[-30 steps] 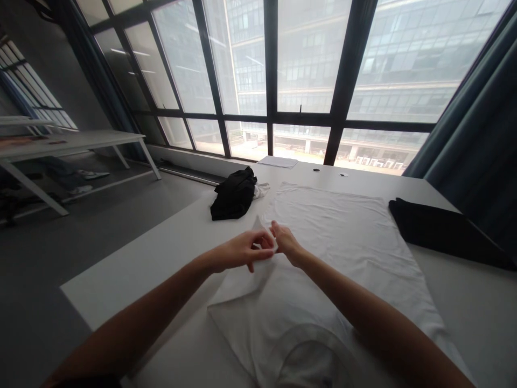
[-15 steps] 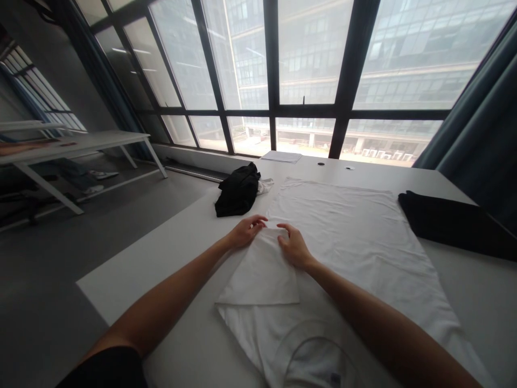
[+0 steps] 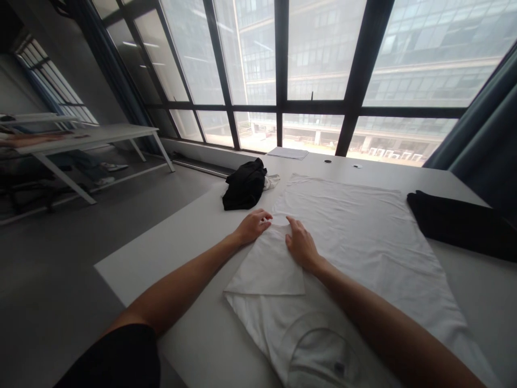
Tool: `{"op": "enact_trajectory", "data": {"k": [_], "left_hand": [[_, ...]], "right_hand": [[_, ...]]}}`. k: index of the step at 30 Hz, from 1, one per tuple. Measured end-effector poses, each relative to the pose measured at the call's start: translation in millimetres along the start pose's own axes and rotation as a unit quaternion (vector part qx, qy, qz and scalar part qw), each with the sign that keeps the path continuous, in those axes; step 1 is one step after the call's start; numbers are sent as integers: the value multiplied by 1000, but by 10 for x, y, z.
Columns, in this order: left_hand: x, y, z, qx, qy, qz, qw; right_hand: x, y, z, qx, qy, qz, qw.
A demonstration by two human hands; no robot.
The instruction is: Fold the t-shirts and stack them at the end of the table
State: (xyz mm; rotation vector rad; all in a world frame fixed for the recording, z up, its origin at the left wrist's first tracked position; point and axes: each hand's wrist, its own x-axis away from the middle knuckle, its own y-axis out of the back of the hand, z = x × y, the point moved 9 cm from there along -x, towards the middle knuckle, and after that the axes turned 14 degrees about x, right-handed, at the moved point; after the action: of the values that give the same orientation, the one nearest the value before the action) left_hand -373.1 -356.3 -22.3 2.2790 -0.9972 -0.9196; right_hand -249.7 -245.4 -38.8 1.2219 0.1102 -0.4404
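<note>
A white T-shirt lies spread flat on the white table, its collar nearest me. Its left sleeve is folded inward onto the body. My left hand rests flat at the sleeve's far tip, fingers stretched out. My right hand lies flat on the sleeve's right edge, fingers extended and together. Neither hand holds anything.
A crumpled black garment with a bit of white cloth sits at the table's far left. A folded black garment lies at the right. A sheet of paper lies by the window. Another white table stands left across the floor.
One second ago both hands pinched the raised sleeve tip. They have laid it down on the shirt and now press flat on it.
</note>
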Motion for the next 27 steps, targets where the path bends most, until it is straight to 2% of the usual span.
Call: {"op": "enact_trajectory", "data": {"k": [3, 7, 10, 13, 16, 19, 23, 25, 27], "left_hand": [[75, -41, -223, -23, -38, 9, 999], [255, -385, -361, -64, -54, 89, 992], [359, -618, -336, -97, -54, 153, 982], [374, -678, -243, -114, -39, 191, 974], [329, -610, -101, -123, -22, 206, 970], [247, -459, 136, -124, 20, 198, 972], [92, -131, 399, -85, 79, 102, 988], [33, 15, 375, -63, 62, 38, 995], [10, 72, 263, -43, 17, 3, 999]], "right_hand": [[49, 103, 146, 103, 49, -14, 993], [101, 137, 301, 112, 93, -32, 989], [125, -12, 315, 88, 98, -1, 991], [125, -197, 228, 82, 71, 49, 993], [116, -261, 173, 78, 60, 71, 993], [115, -250, 172, 75, 64, 70, 993], [124, -247, 167, 76, 60, 71, 993], [127, -251, 165, 82, 59, 73, 992], [126, -253, 163, 88, 58, 74, 992]]}}
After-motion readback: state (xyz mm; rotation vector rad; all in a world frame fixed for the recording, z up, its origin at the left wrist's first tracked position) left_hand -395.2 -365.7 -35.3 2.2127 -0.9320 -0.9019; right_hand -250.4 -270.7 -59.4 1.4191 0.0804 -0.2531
